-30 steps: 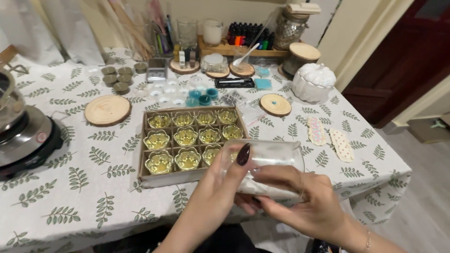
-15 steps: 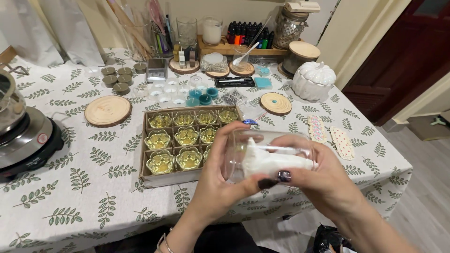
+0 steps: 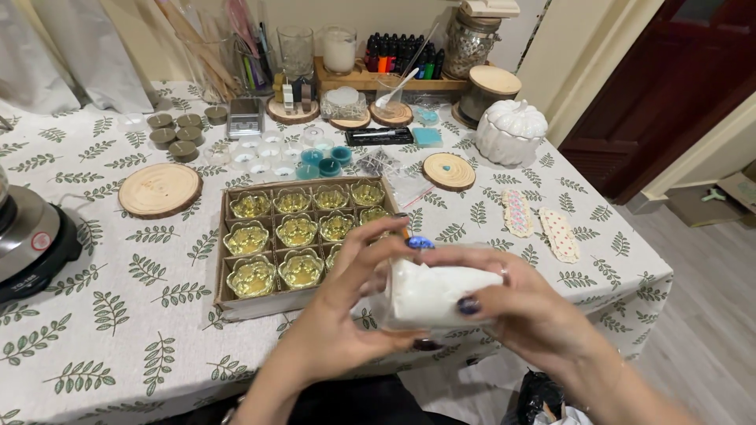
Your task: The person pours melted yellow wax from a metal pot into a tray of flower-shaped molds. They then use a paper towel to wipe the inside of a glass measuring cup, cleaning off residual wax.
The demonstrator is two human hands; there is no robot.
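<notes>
Both my hands hold a clear plastic wrap with a white object inside [image 3: 431, 293], tilted on its side near the table's front edge. My left hand [image 3: 346, 303] grips its left end, fingers curled over the top. My right hand [image 3: 520, 303] wraps the right end, thumb across the front. Just behind it lies a shallow cardboard box [image 3: 227, 267] with rows of flower-shaped glass cups [image 3: 298, 230] filled with yellowish wax; the hands hide its near right corner.
A round wooden coaster [image 3: 160, 189] lies left of the box and a black hot plate [image 3: 31, 240] at the far left. A white pumpkin-shaped jar [image 3: 510, 131], another wooden disc [image 3: 449, 171], small tins, jars and bottles crowd the back. Leaf-print tablecloth [image 3: 126, 315].
The clear wrap was flat and nearly empty in my hands; now it is bunched around a white object and held higher, with both hands closed around it.
</notes>
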